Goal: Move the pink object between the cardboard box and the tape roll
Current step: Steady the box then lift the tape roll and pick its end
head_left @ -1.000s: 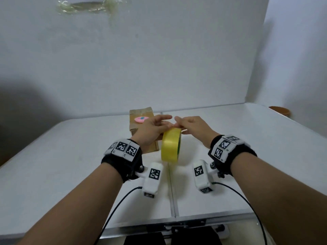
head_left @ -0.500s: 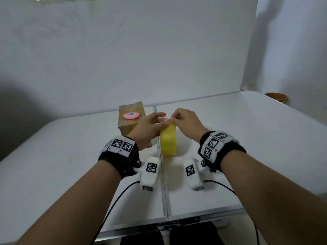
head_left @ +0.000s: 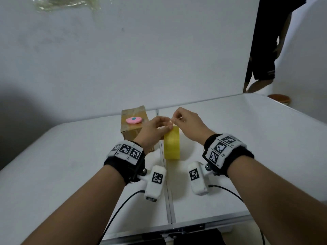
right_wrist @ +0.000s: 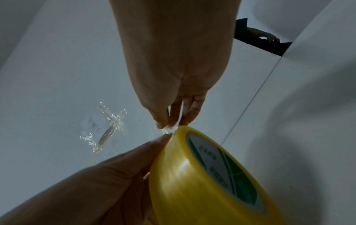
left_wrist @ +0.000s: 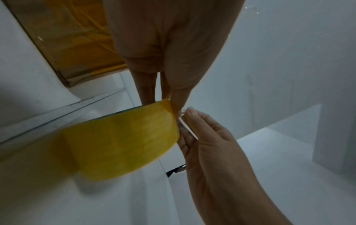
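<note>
A pink object lies on top of the cardboard box at the back of the white table. Just right of the box a yellow tape roll stands on edge, touching the table. My left hand holds the top of the roll between thumb and fingers. My right hand hovers just above the roll's top and pinches the clear loose tape end. In the right wrist view the roll shows its printed core.
A person in dark clothes stands past the table's far right corner, beside a brown round thing. A crumpled clear wrapper is taped to the white wall. A seam splits the table down the middle.
The roll has turned from tilted to edge-on and stands upright. My right hand has risen a little off the roll with the tape end pinched. The view has swung right.
</note>
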`<move>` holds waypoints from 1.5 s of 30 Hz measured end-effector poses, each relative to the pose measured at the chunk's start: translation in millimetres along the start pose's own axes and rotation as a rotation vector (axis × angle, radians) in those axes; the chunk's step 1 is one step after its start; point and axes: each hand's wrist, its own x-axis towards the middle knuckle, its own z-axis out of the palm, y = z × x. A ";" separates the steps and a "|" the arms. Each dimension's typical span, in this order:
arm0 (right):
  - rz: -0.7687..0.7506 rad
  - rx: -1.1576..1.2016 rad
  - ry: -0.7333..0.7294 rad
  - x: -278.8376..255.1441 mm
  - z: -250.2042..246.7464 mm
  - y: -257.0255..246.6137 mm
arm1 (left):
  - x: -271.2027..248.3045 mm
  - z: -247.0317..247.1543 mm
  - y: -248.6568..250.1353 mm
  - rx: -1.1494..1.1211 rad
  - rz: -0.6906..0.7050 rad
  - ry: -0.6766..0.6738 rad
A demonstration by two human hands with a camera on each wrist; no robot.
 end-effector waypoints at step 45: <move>0.051 0.026 -0.030 -6.5 1.1 -3.2 | -4.0 -13.7 17.0 0.679 0.304 0.160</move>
